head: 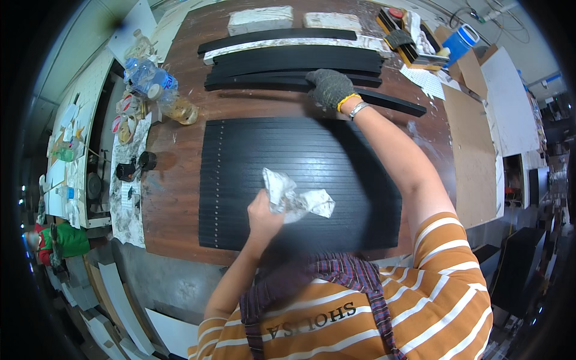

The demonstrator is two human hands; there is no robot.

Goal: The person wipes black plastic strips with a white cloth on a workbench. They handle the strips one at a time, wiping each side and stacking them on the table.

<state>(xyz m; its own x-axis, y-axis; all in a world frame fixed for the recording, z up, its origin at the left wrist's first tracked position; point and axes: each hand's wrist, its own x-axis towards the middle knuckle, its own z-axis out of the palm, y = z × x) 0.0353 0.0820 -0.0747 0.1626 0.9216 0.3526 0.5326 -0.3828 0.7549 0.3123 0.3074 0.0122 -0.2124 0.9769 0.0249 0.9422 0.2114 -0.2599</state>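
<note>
My left hand [265, 216] is bare and clutches a crumpled white cloth [299, 200] with dark smudges. The cloth is over a black grooved panel [279, 148], which lies on the brown wood-grain table [175, 180]. A row of small pale dots runs along the panel's left side. Beyond the panel, my right hand [333, 90] wears a dark grey knit glove with a yellow cuff. Its fingers close around the nearest black strip [396, 102], whose right end sticks out past the glove. Several more black strips [297, 58] lie together just behind it.
Two white-wrapped blocks [261, 20] stand at the far edge. Plastic bottles [150, 78] and black cups [126, 172] are on the left. To the right are a box of supplies [416, 40], a blue jug [461, 42] and a cardboard sheet [470, 153]. Another person [67, 238] is at far left.
</note>
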